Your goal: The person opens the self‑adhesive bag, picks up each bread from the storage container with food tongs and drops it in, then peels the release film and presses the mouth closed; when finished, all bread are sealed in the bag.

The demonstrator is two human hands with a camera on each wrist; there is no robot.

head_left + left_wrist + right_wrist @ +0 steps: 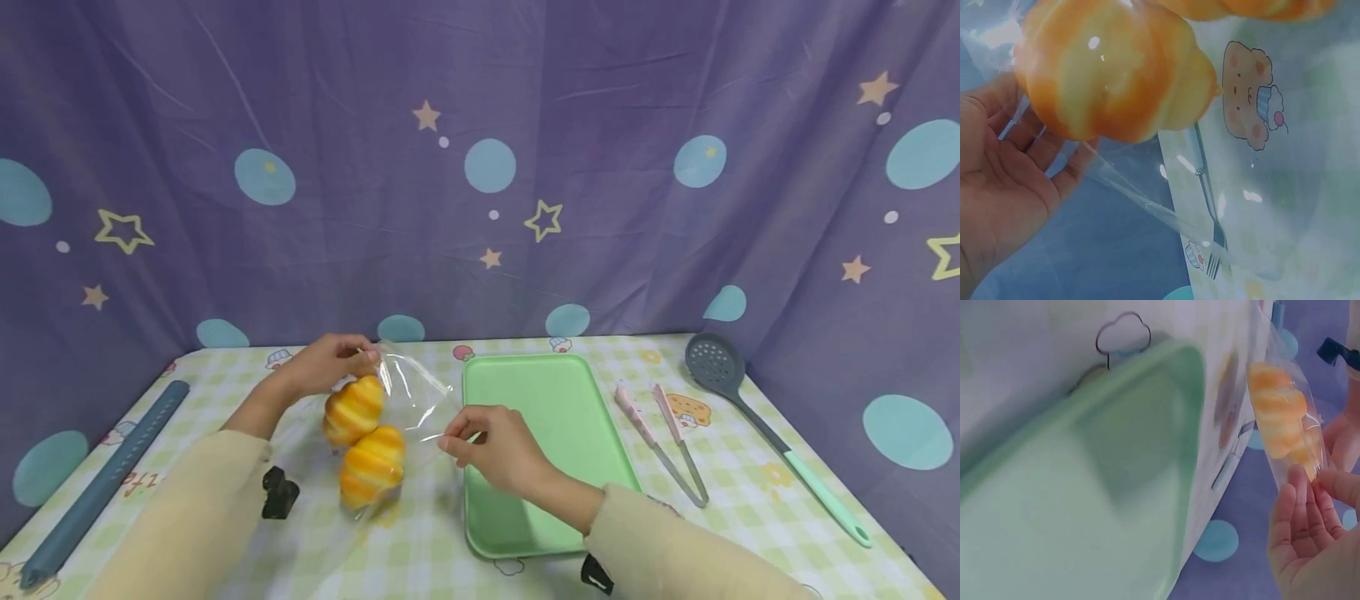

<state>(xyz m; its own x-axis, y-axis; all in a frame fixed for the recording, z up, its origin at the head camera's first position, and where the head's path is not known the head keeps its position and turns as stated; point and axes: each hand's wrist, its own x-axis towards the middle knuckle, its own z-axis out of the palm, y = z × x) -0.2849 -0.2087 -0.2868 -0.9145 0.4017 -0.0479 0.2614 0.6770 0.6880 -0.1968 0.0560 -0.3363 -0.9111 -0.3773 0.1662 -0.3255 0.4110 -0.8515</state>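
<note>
A purple cloth backdrop printed with stars and blue dots walls in the scene on three sides. Below it lies one table covered with a green-and-white checked cloth bearing small cartoon prints. One pale green rectangular plastic tray sits in the middle of the table. One long dark blue rod lies along the table's left edge. To the right of the tray lie one slotted grey spatula with a mint handle and, between it and the tray, one pair of pink-handled metal tongs.

One clear plastic bag hangs just left of the tray, held up off the table between both hands. Inside it are two orange-and-yellow striped croissant-shaped buns, one above the other and touching. The left hand pinches the bag's upper edge above the top bun; the right hand pinches the opposite edge of the film with thumb and fingertips, over the tray's left rim. Both forearms wear cream sleeves, each with a small black clip.

Only the head view shows the utensils, the rod and both hands at once. The left wrist view shows the palm beside a bun close up through the film, with cupcake, bear and fork prints on the cloth. The right wrist view shows the tray's rim blurred and the right hand's fingers at the bag's corner.
</note>
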